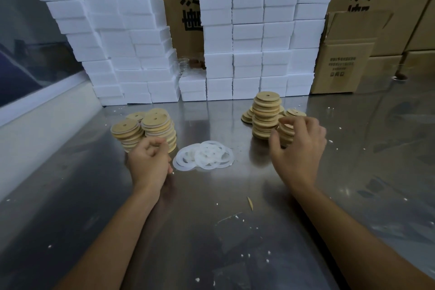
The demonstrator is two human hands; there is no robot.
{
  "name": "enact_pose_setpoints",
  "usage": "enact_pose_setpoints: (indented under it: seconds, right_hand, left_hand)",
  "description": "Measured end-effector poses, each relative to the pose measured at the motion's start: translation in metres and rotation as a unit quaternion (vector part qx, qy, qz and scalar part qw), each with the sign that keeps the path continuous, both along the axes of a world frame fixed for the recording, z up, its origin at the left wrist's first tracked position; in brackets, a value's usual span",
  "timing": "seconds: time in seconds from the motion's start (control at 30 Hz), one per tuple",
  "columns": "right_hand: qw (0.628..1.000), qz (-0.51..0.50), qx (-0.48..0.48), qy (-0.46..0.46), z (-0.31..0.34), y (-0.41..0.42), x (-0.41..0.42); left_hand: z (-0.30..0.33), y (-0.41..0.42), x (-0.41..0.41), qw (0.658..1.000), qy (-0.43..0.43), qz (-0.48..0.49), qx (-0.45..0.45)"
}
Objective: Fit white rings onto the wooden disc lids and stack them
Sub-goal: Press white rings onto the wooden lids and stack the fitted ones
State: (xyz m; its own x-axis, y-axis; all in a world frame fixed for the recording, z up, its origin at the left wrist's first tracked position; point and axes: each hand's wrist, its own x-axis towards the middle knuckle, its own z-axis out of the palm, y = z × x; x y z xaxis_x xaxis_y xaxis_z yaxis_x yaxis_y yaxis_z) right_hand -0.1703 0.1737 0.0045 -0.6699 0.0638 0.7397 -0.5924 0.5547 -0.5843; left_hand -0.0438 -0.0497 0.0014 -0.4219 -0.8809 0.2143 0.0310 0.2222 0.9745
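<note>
Right hand (299,146) curling fingers around a short stack of tan wooden disc lids (286,134) far right, left hand (149,160) loosely fisted, gripping nothing, thin translucent white rings (204,155) lying heaped between on the steel surface (211,231)

My work surface is a shiny steel table (211,231) filling the lower frame. Left of centre on it: stacks of ringed wooden lids (150,128). Centre: loose pile of white rings (204,155), lying flat and overlapping. Right of centre: stacks of bare wooden discs (267,113), a few flat ones beside them. Along the back, upper frame: walls of white foam blocks (254,37); cardboard box (341,66) at upper right. White crumbs and a wood splinter (250,203) are scattered lower centre.
</note>
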Motion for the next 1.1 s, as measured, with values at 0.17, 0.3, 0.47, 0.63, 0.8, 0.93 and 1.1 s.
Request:
enact_pose_setpoints:
  seconds: [0.17, 0.3, 0.47, 0.63, 0.8, 0.93, 1.1]
  right_hand:
    - [0.990, -0.015, 0.056, -0.127, -0.006, 0.015, -0.018]
    - [0.967, 0.012, 0.081, -0.241, -0.008, 0.021, -0.029]
    - [0.961, 0.018, 0.074, -0.267, -0.007, 0.025, -0.035]
    - [0.972, 0.004, 0.031, -0.233, -0.002, 0.025, -0.032]
    - [0.984, -0.002, 0.001, -0.177, 0.000, 0.024, -0.027]
    - [0.994, 0.012, -0.029, -0.102, 0.001, 0.023, -0.022]
    - [0.988, 0.110, -0.106, -0.030, 0.008, 0.009, -0.002]
  left_hand:
    - [-0.003, 0.005, 0.002, 1.000, -0.008, -0.020, -0.012]
    - [-0.005, 0.007, 0.005, 0.999, -0.009, -0.032, -0.018]
    - [-0.006, 0.009, 0.005, 0.998, -0.020, -0.046, -0.026]
    - [-0.008, 0.010, 0.005, 0.996, -0.030, -0.052, -0.063]
    - [-0.009, 0.020, 0.006, 0.965, -0.110, -0.085, -0.223]
    - [-0.010, 0.028, 0.007, 0.904, -0.193, -0.150, -0.351]
    - [-0.007, 0.028, 0.006, 0.883, -0.221, -0.146, -0.386]
